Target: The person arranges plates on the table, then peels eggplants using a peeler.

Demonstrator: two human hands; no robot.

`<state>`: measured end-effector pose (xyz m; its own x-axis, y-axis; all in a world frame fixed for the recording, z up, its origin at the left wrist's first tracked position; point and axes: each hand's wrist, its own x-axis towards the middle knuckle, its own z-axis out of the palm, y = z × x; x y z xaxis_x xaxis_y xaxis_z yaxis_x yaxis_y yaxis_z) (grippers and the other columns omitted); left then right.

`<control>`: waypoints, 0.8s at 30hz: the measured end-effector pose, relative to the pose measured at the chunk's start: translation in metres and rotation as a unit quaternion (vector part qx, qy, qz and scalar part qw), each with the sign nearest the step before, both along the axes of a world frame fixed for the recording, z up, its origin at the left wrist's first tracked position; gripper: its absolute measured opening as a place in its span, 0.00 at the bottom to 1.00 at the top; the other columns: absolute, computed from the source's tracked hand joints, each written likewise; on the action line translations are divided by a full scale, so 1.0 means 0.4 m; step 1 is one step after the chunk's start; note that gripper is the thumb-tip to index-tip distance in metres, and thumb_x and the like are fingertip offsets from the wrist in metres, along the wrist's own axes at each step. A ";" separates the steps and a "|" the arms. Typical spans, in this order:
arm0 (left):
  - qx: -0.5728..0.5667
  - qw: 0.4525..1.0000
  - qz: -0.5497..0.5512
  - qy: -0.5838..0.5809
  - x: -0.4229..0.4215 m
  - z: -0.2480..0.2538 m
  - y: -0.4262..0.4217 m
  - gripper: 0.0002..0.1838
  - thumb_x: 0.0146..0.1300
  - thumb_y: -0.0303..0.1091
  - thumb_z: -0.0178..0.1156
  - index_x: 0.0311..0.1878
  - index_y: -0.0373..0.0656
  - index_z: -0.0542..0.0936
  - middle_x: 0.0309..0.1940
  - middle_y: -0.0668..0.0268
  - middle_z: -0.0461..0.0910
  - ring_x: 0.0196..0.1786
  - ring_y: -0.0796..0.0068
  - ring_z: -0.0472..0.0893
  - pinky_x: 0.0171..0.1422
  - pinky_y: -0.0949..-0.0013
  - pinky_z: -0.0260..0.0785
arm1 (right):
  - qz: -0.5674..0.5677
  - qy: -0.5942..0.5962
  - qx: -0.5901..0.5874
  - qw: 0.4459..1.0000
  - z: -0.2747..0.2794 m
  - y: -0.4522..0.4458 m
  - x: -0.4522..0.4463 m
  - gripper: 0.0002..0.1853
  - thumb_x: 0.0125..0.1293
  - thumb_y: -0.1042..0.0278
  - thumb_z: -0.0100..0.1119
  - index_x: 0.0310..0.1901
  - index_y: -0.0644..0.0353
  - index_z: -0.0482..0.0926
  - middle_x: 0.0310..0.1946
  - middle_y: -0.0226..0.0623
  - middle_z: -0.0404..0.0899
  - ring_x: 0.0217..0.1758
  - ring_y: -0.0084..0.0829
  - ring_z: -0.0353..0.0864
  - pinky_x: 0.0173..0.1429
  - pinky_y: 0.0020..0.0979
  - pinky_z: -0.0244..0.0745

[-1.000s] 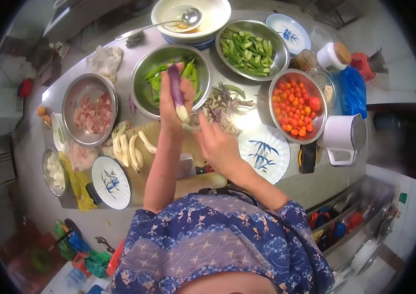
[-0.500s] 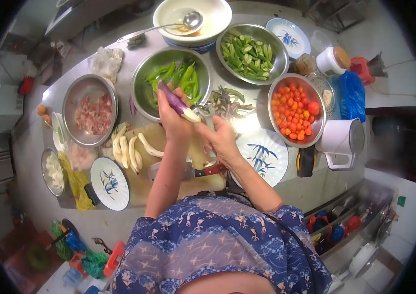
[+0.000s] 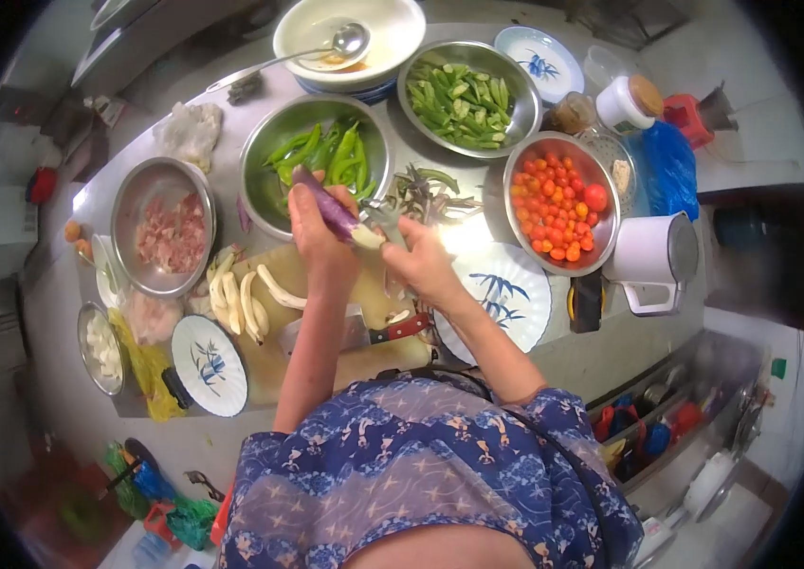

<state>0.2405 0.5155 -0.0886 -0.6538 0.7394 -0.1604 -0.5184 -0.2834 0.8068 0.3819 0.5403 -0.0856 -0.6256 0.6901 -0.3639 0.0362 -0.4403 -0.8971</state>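
My left hand is wrapped round a purple eggplant, whose pale peeled end points to the right. My right hand grips a grey-green peeler close to that pale end. Below the hands, several peeled eggplants and a cleaver with a red and black handle lie on the cutting board. A pile of peelings is on the table beyond my right hand. Behind the eggplant stands a steel bowl of green peppers.
Steel bowls hold okra, small tomatoes and cut meat. A white bowl with a ladle is at the back. Leafy-patterned plates, a white jug and a blue bag stand around.
The eggplant has tilted from nearly upright to slanting, its pale end now to the right. The peeler has come up beside that end. Over the last half second the view has shifted slightly.
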 end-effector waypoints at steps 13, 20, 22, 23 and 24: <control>-0.107 0.988 0.055 -0.098 0.005 0.003 -0.024 0.20 0.78 0.51 0.49 0.51 0.40 0.72 0.24 0.68 0.74 0.22 0.78 0.71 0.25 0.73 0.63 | 0.012 -0.003 0.352 0.936 0.022 -0.029 0.009 0.15 0.61 0.66 0.69 0.46 0.63 0.79 0.34 0.44 0.80 0.36 0.42 0.84 0.42 0.40 0.76; -0.199 0.932 -0.233 -0.193 -0.042 -0.038 -0.111 0.17 0.74 0.45 0.59 0.50 0.39 0.78 0.31 0.67 0.80 0.28 0.80 0.77 0.29 0.77 0.70 | 0.183 0.025 0.605 0.774 0.027 -0.041 0.019 0.12 0.55 0.70 0.67 0.35 0.63 0.73 0.30 0.43 0.77 0.32 0.44 0.84 0.32 0.42 0.77; -0.242 0.930 -0.216 -0.173 0.000 0.016 -0.106 0.16 0.72 0.42 0.61 0.52 0.39 0.79 0.35 0.65 0.83 0.30 0.80 0.79 0.31 0.77 0.72 | 0.201 0.043 0.617 0.760 0.013 -0.054 0.015 0.12 0.55 0.70 0.66 0.37 0.63 0.73 0.30 0.42 0.76 0.30 0.44 0.83 0.30 0.41 0.77; -0.285 0.911 -0.222 -0.201 0.019 0.044 -0.099 0.16 0.71 0.42 0.62 0.52 0.39 0.80 0.36 0.64 0.83 0.32 0.80 0.81 0.33 0.76 0.73 | 0.226 0.050 0.625 0.746 0.004 -0.061 0.012 0.12 0.55 0.70 0.66 0.37 0.63 0.73 0.30 0.41 0.76 0.30 0.44 0.83 0.30 0.41 0.78; -0.326 0.889 -0.227 -0.228 0.026 0.056 -0.099 0.16 0.70 0.41 0.63 0.51 0.40 0.81 0.36 0.64 0.84 0.34 0.79 0.82 0.34 0.76 0.74 | 0.251 0.057 0.633 0.731 -0.004 -0.067 0.010 0.12 0.55 0.71 0.65 0.37 0.63 0.73 0.30 0.41 0.76 0.30 0.45 0.82 0.31 0.42 0.78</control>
